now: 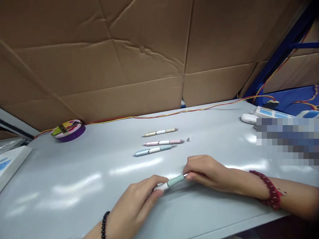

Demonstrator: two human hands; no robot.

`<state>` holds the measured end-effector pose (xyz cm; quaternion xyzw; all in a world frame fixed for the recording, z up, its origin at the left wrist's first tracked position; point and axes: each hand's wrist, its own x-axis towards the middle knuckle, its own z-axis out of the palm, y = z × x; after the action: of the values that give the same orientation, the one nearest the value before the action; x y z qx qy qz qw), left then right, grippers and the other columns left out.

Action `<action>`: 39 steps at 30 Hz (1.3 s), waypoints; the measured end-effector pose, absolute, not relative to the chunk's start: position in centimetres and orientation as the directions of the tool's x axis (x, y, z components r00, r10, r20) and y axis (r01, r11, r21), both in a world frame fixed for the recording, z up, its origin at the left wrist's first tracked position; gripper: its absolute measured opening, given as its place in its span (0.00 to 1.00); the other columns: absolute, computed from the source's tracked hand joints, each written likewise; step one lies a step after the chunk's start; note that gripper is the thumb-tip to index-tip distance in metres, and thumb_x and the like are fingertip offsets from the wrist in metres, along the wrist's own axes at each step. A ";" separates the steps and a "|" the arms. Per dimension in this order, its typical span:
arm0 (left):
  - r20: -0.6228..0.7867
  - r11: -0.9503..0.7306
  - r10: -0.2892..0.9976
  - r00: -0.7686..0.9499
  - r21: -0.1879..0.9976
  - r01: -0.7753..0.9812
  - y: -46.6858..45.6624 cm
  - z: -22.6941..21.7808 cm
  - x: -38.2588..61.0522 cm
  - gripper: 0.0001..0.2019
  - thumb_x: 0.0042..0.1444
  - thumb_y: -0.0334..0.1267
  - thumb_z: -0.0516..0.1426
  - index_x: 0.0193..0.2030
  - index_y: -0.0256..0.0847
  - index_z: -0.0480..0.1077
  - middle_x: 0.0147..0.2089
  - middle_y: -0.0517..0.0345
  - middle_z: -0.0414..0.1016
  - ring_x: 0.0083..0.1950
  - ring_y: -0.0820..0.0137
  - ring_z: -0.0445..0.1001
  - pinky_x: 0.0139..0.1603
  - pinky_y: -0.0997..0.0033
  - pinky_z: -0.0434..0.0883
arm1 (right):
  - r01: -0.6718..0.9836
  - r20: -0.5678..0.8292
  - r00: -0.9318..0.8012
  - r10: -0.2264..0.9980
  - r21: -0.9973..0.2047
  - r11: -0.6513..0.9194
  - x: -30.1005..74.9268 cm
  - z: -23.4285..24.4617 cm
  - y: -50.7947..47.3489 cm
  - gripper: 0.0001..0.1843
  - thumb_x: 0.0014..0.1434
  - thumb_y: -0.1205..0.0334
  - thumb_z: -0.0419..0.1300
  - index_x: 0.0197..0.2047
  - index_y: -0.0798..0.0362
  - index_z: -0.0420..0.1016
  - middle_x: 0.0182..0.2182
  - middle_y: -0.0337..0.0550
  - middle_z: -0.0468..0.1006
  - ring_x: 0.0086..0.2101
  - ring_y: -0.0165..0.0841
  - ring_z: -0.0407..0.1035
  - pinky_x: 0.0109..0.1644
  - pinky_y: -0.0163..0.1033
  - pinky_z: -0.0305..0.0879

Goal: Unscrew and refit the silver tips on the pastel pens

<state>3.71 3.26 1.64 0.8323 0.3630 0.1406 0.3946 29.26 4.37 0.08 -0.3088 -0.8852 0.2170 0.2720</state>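
Observation:
A green and white pen [176, 180] is held at a slant low over the front of the table. My left hand [139, 196] is closed around its white barrel, hiding the rear end. At the other end, my right hand [209, 172] pinches the silver tip between thumb and fingers. Beyond my hands three more pens lie side by side: a blue one [155, 150] nearest, then a pink one [163, 142], and a gold one [160, 132] farthest. Just right of the pink pen's point sits a small silver piece [188, 139], perhaps a pen tip.
A round purple box [71, 134] stands at the back left. Cardboard [139, 73] rises behind the table [94, 162], with red and yellow wires [159, 115] along its base. A power strip [271, 113] and a white rounded device [249, 118] are at the right, beside a pixelated patch.

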 end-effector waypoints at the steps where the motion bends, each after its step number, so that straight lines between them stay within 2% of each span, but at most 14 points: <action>1: -0.052 -0.426 0.716 0.696 0.757 0.495 3.2 1.6 3.7 0.10 0.66 0.37 0.45 0.51 0.51 0.63 0.46 0.66 0.73 0.46 0.72 0.71 0.45 0.78 0.65 | 0.449 0.317 -0.671 0.670 -0.545 0.708 29.2 0.0 4.4 0.25 0.68 0.52 0.40 0.28 0.55 0.68 0.21 0.39 0.68 0.23 0.27 0.61 0.28 0.32 0.59; 3: -0.051 -0.427 0.717 0.696 0.757 0.495 3.3 1.5 3.8 0.10 0.66 0.36 0.45 0.51 0.51 0.63 0.46 0.67 0.72 0.46 0.72 0.71 0.45 0.78 0.65 | 0.478 0.283 -0.677 0.680 -0.534 0.698 29.3 0.0 4.4 0.28 0.68 0.50 0.37 0.27 0.54 0.68 0.20 0.39 0.67 0.22 0.28 0.60 0.28 0.33 0.59; 6: -0.044 -0.416 0.728 0.684 0.764 0.493 3.5 1.6 3.9 0.10 0.67 0.36 0.45 0.51 0.52 0.62 0.45 0.68 0.72 0.43 0.73 0.71 0.43 0.79 0.65 | 0.485 0.292 -0.669 0.683 -0.525 0.699 29.5 0.1 4.5 0.22 0.65 0.47 0.44 0.41 0.56 0.69 0.28 0.43 0.72 0.28 0.30 0.65 0.34 0.34 0.61; 8: -0.041 -0.417 0.730 0.682 0.764 0.493 3.7 1.7 4.0 0.10 0.67 0.36 0.45 0.51 0.52 0.61 0.44 0.69 0.72 0.43 0.73 0.71 0.42 0.79 0.65 | 0.462 0.322 -0.672 0.666 -0.521 0.718 29.6 0.2 4.5 0.17 0.65 0.51 0.48 0.45 0.56 0.67 0.32 0.45 0.73 0.32 0.31 0.66 0.37 0.34 0.62; 10: -0.053 -0.423 0.721 0.691 0.757 0.499 3.8 1.6 3.9 0.10 0.67 0.37 0.45 0.51 0.53 0.61 0.45 0.69 0.72 0.44 0.73 0.71 0.43 0.79 0.65 | 0.447 0.333 -0.681 0.652 -0.516 0.730 29.5 0.2 4.5 0.16 0.67 0.54 0.45 0.39 0.55 0.68 0.29 0.43 0.72 0.30 0.30 0.65 0.35 0.34 0.61; 13: -0.065 -0.434 0.708 0.703 0.746 0.506 3.7 1.4 3.8 0.10 0.67 0.37 0.45 0.51 0.54 0.61 0.46 0.70 0.72 0.45 0.72 0.71 0.44 0.79 0.64 | 0.472 0.292 -0.690 0.662 -0.513 0.717 29.4 0.1 4.5 0.24 0.68 0.53 0.39 0.28 0.54 0.67 0.22 0.40 0.67 0.24 0.30 0.60 0.29 0.34 0.57; 15: -0.063 -0.433 0.709 0.702 0.747 0.504 3.6 1.3 3.8 0.10 0.67 0.38 0.45 0.51 0.55 0.61 0.46 0.70 0.72 0.45 0.72 0.71 0.44 0.79 0.64 | 0.494 0.264 -0.681 0.683 -0.524 0.694 29.4 0.2 4.4 0.24 0.67 0.52 0.40 0.28 0.53 0.66 0.21 0.39 0.67 0.24 0.30 0.59 0.29 0.34 0.57; 19: -0.064 -0.420 0.719 0.693 0.754 0.505 3.7 1.3 3.7 0.10 0.67 0.38 0.45 0.51 0.54 0.61 0.46 0.70 0.72 0.44 0.72 0.71 0.43 0.78 0.65 | 0.486 0.255 -0.654 0.713 -0.580 0.654 29.4 0.3 4.2 0.14 0.65 0.53 0.48 0.40 0.54 0.67 0.29 0.41 0.72 0.28 0.29 0.64 0.33 0.33 0.59; 21: -0.067 -0.427 0.712 0.699 0.750 0.506 3.7 1.2 3.7 0.10 0.67 0.38 0.45 0.51 0.55 0.61 0.45 0.70 0.72 0.44 0.72 0.71 0.43 0.78 0.65 | 0.475 0.250 -0.656 0.712 -0.596 0.647 29.2 0.4 4.1 0.15 0.66 0.54 0.47 0.34 0.54 0.67 0.26 0.40 0.69 0.27 0.28 0.62 0.32 0.32 0.58; 25: -0.046 -0.462 0.702 0.711 0.730 0.503 3.5 1.0 3.8 0.10 0.66 0.38 0.46 0.52 0.55 0.61 0.47 0.70 0.72 0.46 0.72 0.71 0.45 0.78 0.66 | 0.486 0.162 -0.661 0.733 -0.652 0.582 28.9 0.6 4.0 0.24 0.67 0.53 0.41 0.23 0.53 0.60 0.19 0.36 0.62 0.22 0.27 0.57 0.28 0.32 0.55; 28: -0.030 -0.476 0.701 0.712 0.724 0.499 3.5 1.0 3.9 0.10 0.67 0.37 0.46 0.52 0.54 0.61 0.47 0.70 0.72 0.45 0.73 0.71 0.44 0.79 0.66 | 0.498 0.096 -0.659 0.746 -0.688 0.528 29.1 0.7 4.1 0.17 0.66 0.53 0.46 0.30 0.53 0.65 0.22 0.36 0.66 0.23 0.27 0.59 0.29 0.32 0.55; 31: -0.008 -0.495 0.707 0.707 0.708 0.503 3.6 0.9 3.8 0.11 0.67 0.36 0.45 0.53 0.54 0.60 0.47 0.70 0.72 0.46 0.74 0.72 0.44 0.79 0.67 | 0.482 0.117 -0.698 0.706 -0.653 0.584 29.4 0.6 4.4 0.11 0.64 0.55 0.49 0.38 0.53 0.66 0.28 0.39 0.69 0.27 0.29 0.61 0.31 0.32 0.56; 35: 0.087 -0.604 0.686 0.722 0.622 0.499 3.4 0.6 3.6 0.11 0.66 0.35 0.46 0.53 0.52 0.59 0.48 0.67 0.72 0.45 0.73 0.73 0.44 0.78 0.69 | 0.404 0.185 -0.756 0.628 -0.623 0.670 29.5 0.4 4.6 0.16 0.66 0.57 0.46 0.27 0.52 0.60 0.23 0.37 0.61 0.26 0.29 0.56 0.31 0.34 0.52; 39: 0.263 -0.751 0.635 0.726 0.429 0.501 2.9 0.2 3.6 0.10 0.67 0.35 0.44 0.53 0.46 0.59 0.36 0.61 0.73 0.33 0.71 0.74 0.31 0.76 0.71 | 0.356 0.141 -0.699 0.701 -0.782 0.512 28.9 0.9 3.9 0.19 0.65 0.55 0.47 0.23 0.53 0.55 0.20 0.33 0.55 0.23 0.27 0.51 0.28 0.33 0.50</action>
<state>3.63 2.89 0.20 0.9140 0.3108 0.2007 0.1664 28.93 3.90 0.95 -0.3147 -0.8395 0.3806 0.2264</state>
